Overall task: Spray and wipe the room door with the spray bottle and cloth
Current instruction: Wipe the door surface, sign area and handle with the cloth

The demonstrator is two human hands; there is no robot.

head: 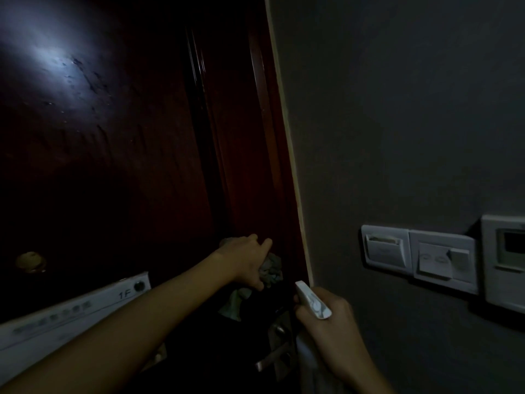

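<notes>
The dark red-brown room door [113, 155] fills the left of the dim view, with spray droplets shining high on its panel. My left hand [247, 260] grips a bunched grey-green cloth [271, 270] against the door's right edge, just above the lock. My right hand [326, 319] holds the white spray bottle [312, 300] by its head, close to the door frame, nozzle pointing up and left. The bottle's body is hidden below my hand.
A metal lever handle [272, 356] and lock plate sit below the cloth. A white evacuation sign [71, 311] marked 1F hangs on the door at lower left, a peephole cover [29, 261] above it. Card slot and switch panels [420, 257] line the grey wall at right.
</notes>
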